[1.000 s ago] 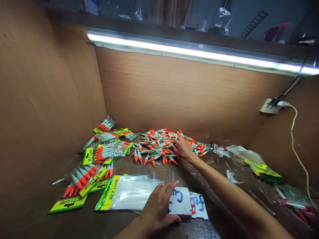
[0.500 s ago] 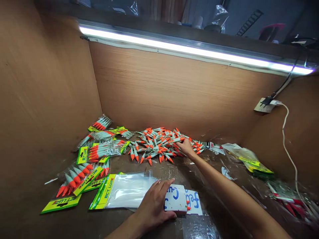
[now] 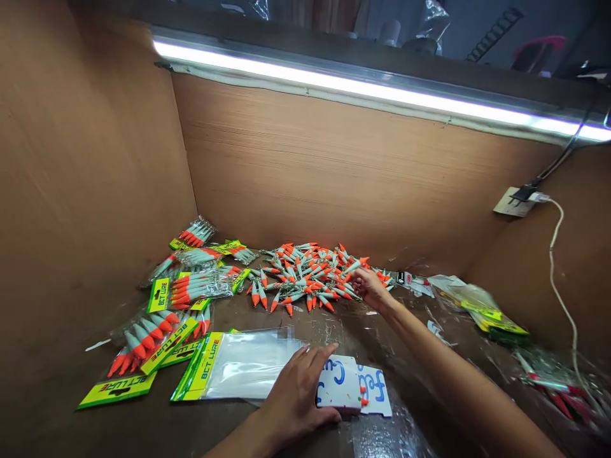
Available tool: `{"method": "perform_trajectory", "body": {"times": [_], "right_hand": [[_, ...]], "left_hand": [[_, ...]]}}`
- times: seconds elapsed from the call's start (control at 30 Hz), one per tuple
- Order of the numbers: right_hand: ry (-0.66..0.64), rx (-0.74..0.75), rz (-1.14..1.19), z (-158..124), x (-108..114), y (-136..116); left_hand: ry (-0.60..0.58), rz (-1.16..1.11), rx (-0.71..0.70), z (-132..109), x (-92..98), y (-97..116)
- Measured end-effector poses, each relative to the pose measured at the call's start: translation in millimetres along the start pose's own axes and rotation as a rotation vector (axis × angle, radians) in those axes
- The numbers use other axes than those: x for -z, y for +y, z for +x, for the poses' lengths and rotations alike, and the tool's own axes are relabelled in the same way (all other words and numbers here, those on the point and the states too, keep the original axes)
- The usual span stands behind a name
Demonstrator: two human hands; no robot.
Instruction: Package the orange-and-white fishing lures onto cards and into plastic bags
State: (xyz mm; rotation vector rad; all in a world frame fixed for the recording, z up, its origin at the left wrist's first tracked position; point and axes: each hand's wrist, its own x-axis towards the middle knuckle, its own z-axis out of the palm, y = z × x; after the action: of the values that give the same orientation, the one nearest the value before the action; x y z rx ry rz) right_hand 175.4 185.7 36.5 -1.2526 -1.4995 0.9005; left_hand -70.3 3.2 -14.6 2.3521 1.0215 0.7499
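Observation:
My left hand is closed around the left end of a small white box with blue handwriting, thumb at the near side and fingers at the far side. Behind the box lies a white card with blue letters and orange marks. Over the right side of a pile of orange-and-white fishing lures, my right hand is pinched at one lure, orange tip up and right. Beside my left hand is a stack of clear bags with yellow-green BCT LURE headers.
Filled lure packs lie along the left wall. Yellow-labelled bags and a blurred heap of red-and-silver pieces lie on the right. A white cable hangs from a wall socket; a tube light runs overhead.
My right hand has moved slightly right over the pile, and the lure at its fingertips has turned more upright. My left hand keeps its hold on the box. The view has shifted slightly.

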Motion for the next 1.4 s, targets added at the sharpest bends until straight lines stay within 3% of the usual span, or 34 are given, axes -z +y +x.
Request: {"method": "perform_trajectory", "body": {"times": [0.2,0.33,0.5,0.77,1.0,1.07,1.2,1.3,1.4], "right_hand": [[0.000,0.055,-0.266,-71.2,62.2,10.2],[0.079,0.092,-0.404,-105.9,83.5,16.4],[0.221,0.163,-0.510,-123.8,89.4,22.1],[0.229,0.413,-0.830,-128.2,93.1,33.5],[0.277,0.421,-0.719,-124.1,90.9,24.3],[0.219,0.313,-0.564,-136.2,85.7,16.0],[-0.050,0.064,-0.284,-172.7,77.7,1.9],[-0.162,0.014,-0.287,-197.2,72.2,-1.9],[-0.254,0.061,-0.415,-209.4,60.0,-0.9]], "left_hand": [[-0.001,0.024,-0.013,1.6,0.5,-0.9],[0.013,0.031,-0.025,2.0,-0.1,-2.2],[0.025,0.038,-0.022,2.4,-0.7,-1.5],[0.008,0.039,-0.027,4.7,1.8,2.7],[-0.002,0.035,-0.030,4.1,3.3,4.2],[0.004,0.033,-0.035,3.6,3.4,3.9],[0.016,0.015,-0.043,3.4,3.4,2.6],[0.015,0.006,-0.034,3.8,2.7,1.6],[0.010,0.002,-0.030,4.3,1.9,1.2]]}}
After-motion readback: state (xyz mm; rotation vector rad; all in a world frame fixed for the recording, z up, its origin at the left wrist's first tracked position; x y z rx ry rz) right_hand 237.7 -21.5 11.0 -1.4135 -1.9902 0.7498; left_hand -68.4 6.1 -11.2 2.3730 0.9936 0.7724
